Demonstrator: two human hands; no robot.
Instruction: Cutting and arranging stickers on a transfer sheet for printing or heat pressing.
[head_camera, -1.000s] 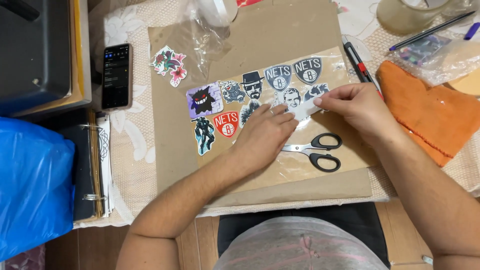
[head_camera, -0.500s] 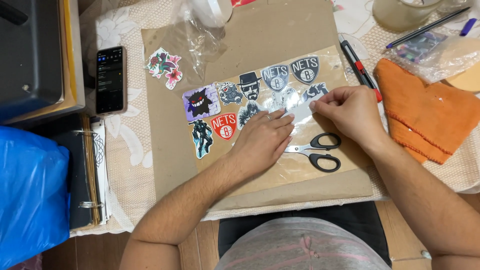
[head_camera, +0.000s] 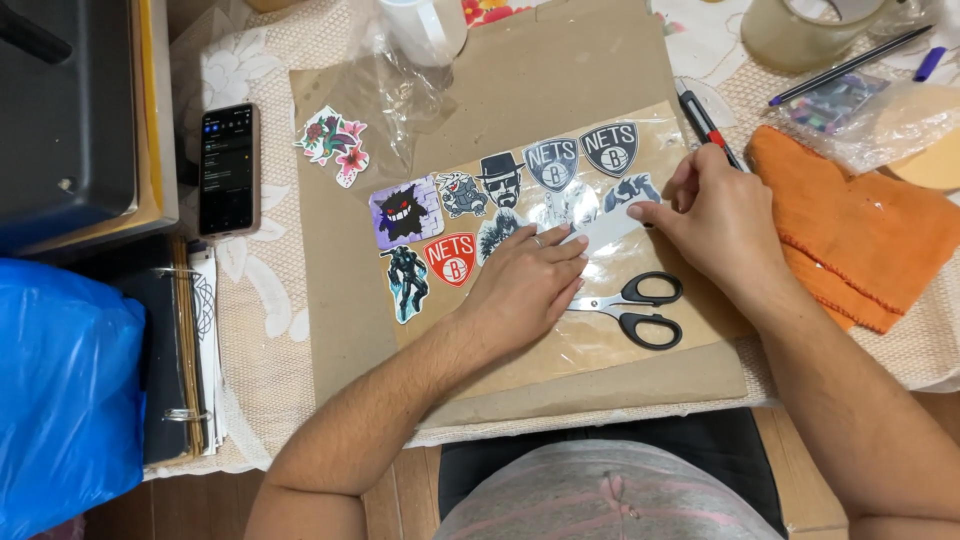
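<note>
My left hand (head_camera: 525, 283) lies flat on a clear plastic sheet (head_camera: 600, 345) that covers several stickers (head_camera: 480, 215) on a brown cardboard sheet (head_camera: 340, 330). Its fingertips touch a small white backing paper (head_camera: 610, 232). My right hand (head_camera: 715, 230) pinches the other end of that white paper between thumb and fingers, just above black-handled scissors (head_camera: 630, 305). A flower sticker (head_camera: 335, 142) lies apart at the cardboard's upper left.
A black phone (head_camera: 228, 168) lies to the left, next to a dark box (head_camera: 70, 110) and a ring binder (head_camera: 180, 370). A blue plastic bag (head_camera: 60, 390) sits at lower left. An orange cloth (head_camera: 850, 225), pens (head_camera: 705, 120), a tape roll (head_camera: 800, 35) and a white mug (head_camera: 425, 28) lie around.
The white backing paper has come further out from between my hands. My right hand has shifted slightly right while my left hand stays pressed on the plastic.
</note>
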